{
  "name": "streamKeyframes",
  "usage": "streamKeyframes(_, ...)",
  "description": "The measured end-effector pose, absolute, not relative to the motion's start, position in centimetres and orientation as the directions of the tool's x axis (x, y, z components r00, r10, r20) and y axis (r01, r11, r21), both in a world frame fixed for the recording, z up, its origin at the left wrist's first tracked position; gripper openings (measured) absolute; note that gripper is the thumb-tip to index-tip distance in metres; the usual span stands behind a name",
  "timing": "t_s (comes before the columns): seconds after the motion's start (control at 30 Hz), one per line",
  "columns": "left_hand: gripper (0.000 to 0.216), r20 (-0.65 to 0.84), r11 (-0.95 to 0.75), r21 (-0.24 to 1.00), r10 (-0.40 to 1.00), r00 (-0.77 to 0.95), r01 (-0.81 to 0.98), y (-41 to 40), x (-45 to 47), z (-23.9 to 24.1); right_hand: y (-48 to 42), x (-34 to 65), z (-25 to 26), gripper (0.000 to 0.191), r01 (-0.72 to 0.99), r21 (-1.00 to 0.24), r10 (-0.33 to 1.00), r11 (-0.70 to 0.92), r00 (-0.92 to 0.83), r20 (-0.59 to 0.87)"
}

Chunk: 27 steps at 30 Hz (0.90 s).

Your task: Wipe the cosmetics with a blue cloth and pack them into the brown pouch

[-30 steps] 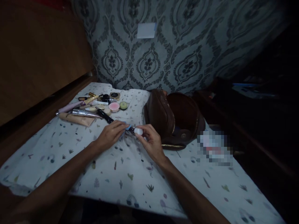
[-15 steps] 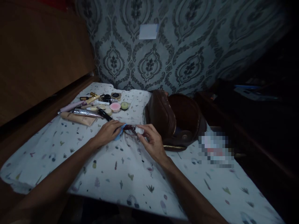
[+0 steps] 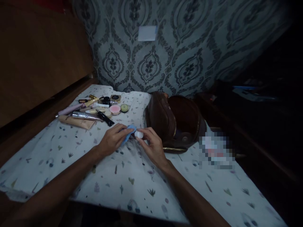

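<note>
My left hand [image 3: 111, 139] is closed on a blue cloth [image 3: 129, 132], pressing it over the body of a small bottle. My right hand [image 3: 153, 144] pinches that bottle by its white cap [image 3: 139, 135], which faces me. Most of the bottle's dark body is hidden behind the cloth and fingers. Just beyond my left hand lies a black tube [image 3: 106, 118]. A brown leather bag [image 3: 161, 116] stands behind my right hand with its top gaping.
Makeup lies at the left: a beige tube [image 3: 77, 122], a silver tube [image 3: 85, 115], a pink round pot [image 3: 115, 109], a green pot [image 3: 124, 108] and several others. A blurred-out item [image 3: 216, 149] is on the patterned sheet [image 3: 132, 192] at right. A patterned wall [image 3: 149, 66] rises behind.
My left hand has brought the blue cloth rightward onto the bottle, covering the dark body that showed before. The bottle has shifted slightly left, its white cap still pinched in my right hand.
</note>
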<state>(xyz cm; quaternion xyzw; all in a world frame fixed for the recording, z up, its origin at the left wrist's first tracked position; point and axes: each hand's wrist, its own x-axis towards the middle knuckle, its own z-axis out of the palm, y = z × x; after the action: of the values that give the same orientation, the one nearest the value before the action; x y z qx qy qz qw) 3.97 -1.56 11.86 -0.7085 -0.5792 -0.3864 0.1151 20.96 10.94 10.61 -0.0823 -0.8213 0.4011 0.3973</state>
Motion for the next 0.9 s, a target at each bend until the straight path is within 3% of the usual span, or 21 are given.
streamKeyframes(0.37,0.03,0.52,-0.065,0.336,0.845,-0.127,0.94,-1.2,0.9,9.4,10.8,20.9,10.7,0.015,-0.17,-0.718,0.468,0.675,-0.653,0.595)
streamKeyframes(0.53,0.028,0.474,0.0,0.368,0.86,-0.188,0.93,-1.1,0.7,8.9,11.1,21.0,10.9,0.025,-0.151,-0.703,0.447,0.694,-0.676,0.586)
streamKeyframes(0.77,0.029,0.612,-0.132,0.399,0.776,-0.156,0.907,-1.4,2.6,10.3,11.3,21.0,10.7,0.024,-0.18,-0.715,0.445,0.676,-0.674,0.589)
streamKeyframes(0.9,0.032,0.72,-0.283,0.245,0.693,0.021,0.928,-1.5,4.6,11.2,11.0,20.9,10.3,0.021,-0.198,-0.718,0.453,0.667,-0.657,0.602)
